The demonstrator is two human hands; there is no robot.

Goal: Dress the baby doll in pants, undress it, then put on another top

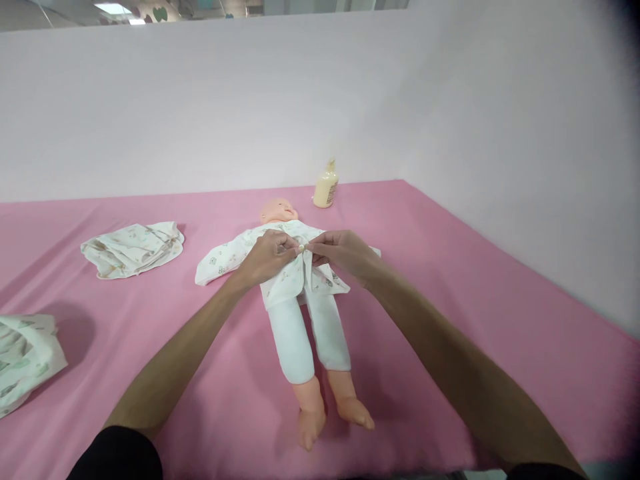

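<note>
A baby doll (280, 212) lies on its back on the pink sheet (450, 280), head away from me, bare feet toward me. It wears a white printed shirt (225, 257) and pale leggings (290, 333). My left hand (267, 257) and my right hand (340, 253) meet over the doll's chest. Both pinch the front edges of the shirt together at a small button (302, 249).
A cream lotion bottle (326, 187) stands behind the doll's head near the white wall. A folded printed garment (133, 249) lies to the left. Another piece of printed cloth (23, 360) sits at the left edge.
</note>
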